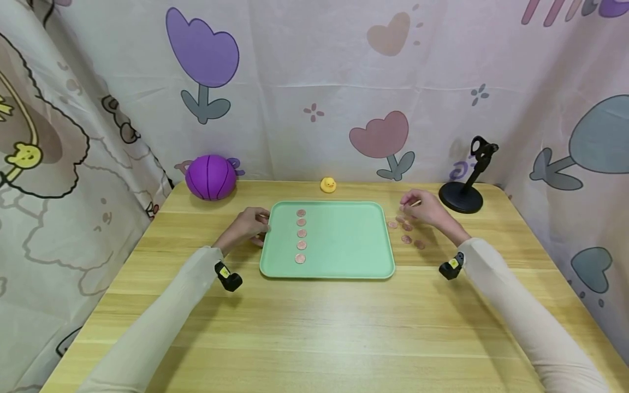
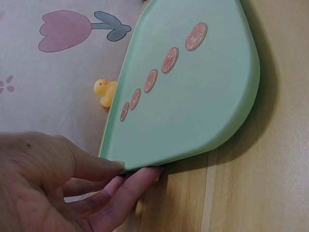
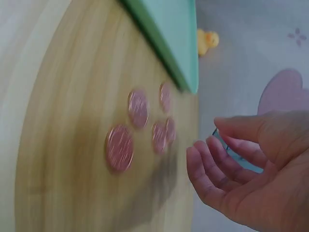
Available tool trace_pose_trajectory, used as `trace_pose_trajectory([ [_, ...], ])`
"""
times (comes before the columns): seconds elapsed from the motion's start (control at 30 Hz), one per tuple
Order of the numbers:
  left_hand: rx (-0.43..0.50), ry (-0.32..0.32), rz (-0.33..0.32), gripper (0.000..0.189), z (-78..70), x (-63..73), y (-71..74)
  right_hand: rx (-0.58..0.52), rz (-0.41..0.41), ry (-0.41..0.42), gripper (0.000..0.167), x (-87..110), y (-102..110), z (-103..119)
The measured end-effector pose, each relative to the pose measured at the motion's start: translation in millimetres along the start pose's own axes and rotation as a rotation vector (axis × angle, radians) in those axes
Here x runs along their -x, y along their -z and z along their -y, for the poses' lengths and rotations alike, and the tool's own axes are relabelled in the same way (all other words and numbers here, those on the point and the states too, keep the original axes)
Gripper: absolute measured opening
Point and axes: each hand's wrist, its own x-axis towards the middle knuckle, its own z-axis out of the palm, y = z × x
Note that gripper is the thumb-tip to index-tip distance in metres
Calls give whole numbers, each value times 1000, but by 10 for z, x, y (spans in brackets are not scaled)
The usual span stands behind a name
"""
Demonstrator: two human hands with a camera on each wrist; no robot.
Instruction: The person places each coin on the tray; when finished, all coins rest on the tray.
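A mint green tray (image 1: 344, 240) lies on the table, with several copper-coloured coins (image 1: 302, 233) in a column near its left side. My left hand (image 1: 253, 225) holds the tray's left edge; in the left wrist view the thumb (image 2: 108, 166) is at the rim and the fingers lie beneath it. Right of the tray, several more loose coins (image 3: 119, 148) lie on the wood, two of them overlapping. My right hand (image 1: 423, 206) hovers just beyond these, thumb and fingers loosely bent and apart, with nothing visible between them.
At the table's (image 1: 324, 333) back stand a purple ball (image 1: 211, 177) on the left, a small yellow rubber duck (image 1: 328, 185) behind the tray and a black stand (image 1: 462, 197) close to my right hand. A patterned curtain (image 1: 295, 147) hangs behind.
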Motion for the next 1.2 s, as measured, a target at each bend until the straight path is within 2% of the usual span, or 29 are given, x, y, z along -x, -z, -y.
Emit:
trace_pose_trajectory([
  [0.2,-3,2,7,55,48,43,0,31,94,-31,29,-6,-46,-200],
  [0.33,0,15,3,54,72,67,-7,55,108,-44,34,-5,-135,-291],
  [0.57,7,9,2,55,71,55,-1,77,100,29,22,-21,-186,-310],
  [0.8,1,18,2,56,32,47,7,43,99,2,17,-20,-159,-309],
  [1.03,3,3,9,57,3,6,-4,10,-10,-29,11,-45,-49,-147],
  [1.2,3,7,-1,55,-7,3,-7,-122,-25,-69,20,-63,-96,140],
])
